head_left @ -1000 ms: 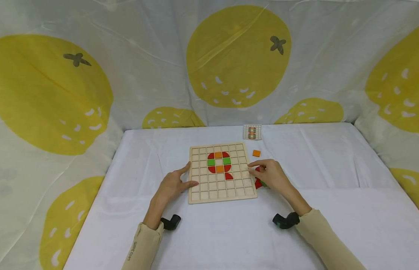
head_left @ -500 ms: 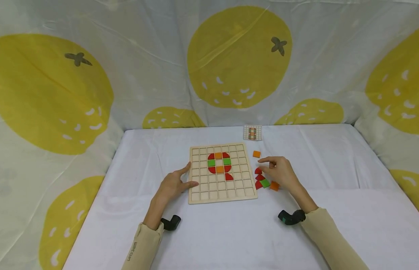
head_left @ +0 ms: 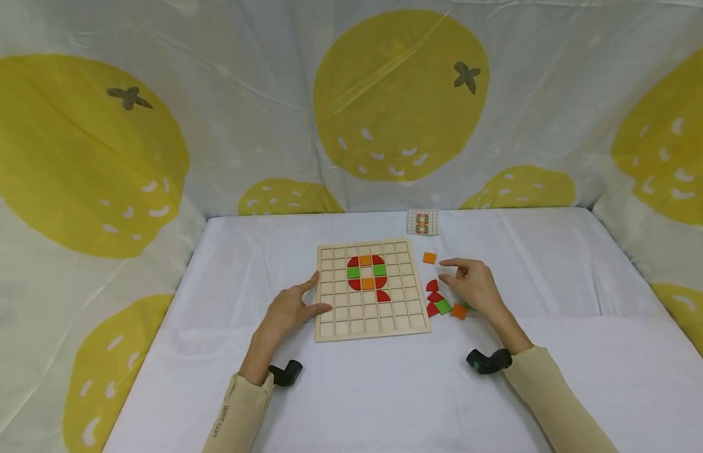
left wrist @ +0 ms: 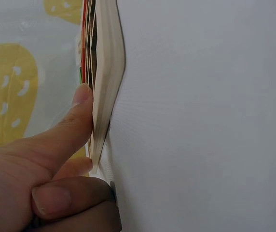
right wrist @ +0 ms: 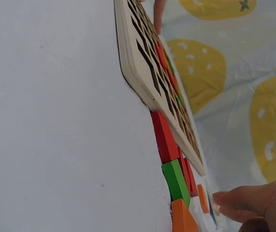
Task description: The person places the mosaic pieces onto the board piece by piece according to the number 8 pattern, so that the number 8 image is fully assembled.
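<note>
A square wooden grid board (head_left: pixel 341 327) lies on the table, with red, orange and green tiles set in a ring and a red quarter-round tile (head_left: pixel 382 295) below it. My left hand (head_left: pixel 289 309) rests at the board's left edge, thumb on its rim and index finger against its side. To the right of the board, my right hand (head_left: pixel 473 286) hovers with thumb and index finger apart, nothing visible between them. Just left of its index fingertip lies an orange square tile (head_left: pixel 429 258). Beneath the hand are loose red tiles (head_left: pixel 433 285), a green tile (head_left: pixel 443 306) and another orange tile (head_left: pixel 459 311).
Behind the board, a small pattern card (head_left: pixel 422 222) shows a coloured ring figure on a grid. Part of another green tile (head_left: pixel 469 306) shows beside the right wrist. A white cloth (head_left: pixel 374 390) covers the table, and a lemon-print curtain (head_left: pixel 260 126) stands behind it.
My right hand has moved from the board's right edge rightward and slightly back, uncovering the loose tiles. My left hand, the board and its tiles look unchanged.
</note>
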Motion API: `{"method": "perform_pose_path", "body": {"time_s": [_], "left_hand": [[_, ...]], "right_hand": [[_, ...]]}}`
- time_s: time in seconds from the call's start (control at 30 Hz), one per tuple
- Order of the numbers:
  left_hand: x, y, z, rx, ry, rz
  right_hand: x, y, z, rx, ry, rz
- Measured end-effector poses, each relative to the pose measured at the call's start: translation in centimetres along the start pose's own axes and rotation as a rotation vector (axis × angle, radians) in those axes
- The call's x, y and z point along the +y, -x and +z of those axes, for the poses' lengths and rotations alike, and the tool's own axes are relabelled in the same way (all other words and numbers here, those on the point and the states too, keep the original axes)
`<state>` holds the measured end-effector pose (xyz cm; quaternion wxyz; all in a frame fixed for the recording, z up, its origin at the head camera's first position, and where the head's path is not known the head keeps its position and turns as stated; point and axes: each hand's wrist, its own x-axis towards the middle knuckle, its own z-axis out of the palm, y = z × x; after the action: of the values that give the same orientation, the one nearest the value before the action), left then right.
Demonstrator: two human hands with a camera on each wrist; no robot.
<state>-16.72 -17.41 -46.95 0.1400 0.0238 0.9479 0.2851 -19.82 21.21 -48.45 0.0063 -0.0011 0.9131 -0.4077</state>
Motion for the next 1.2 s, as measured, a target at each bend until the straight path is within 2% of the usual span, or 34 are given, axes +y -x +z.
{"method": "perform_pose_path", "body": {"time_s": [0.4,0.87,1.2], "left_hand": [[0.1,-0.1,0.2,-0.014,0.004,-0.010],[-0.3,0.3,-0.1,-0.010,0.003,-0.011],[-0.2,-0.1,0.0,0.002,-0.007,-0.001]], "right_hand": [[0.7,-0.9,0.6,0.014,-0.007,0.009],[-0.7,-2.8,1.7,-0.039,0.037,0.061],[-0.5,-3.0,2.0,-0.010,0.011,0.061]]}}
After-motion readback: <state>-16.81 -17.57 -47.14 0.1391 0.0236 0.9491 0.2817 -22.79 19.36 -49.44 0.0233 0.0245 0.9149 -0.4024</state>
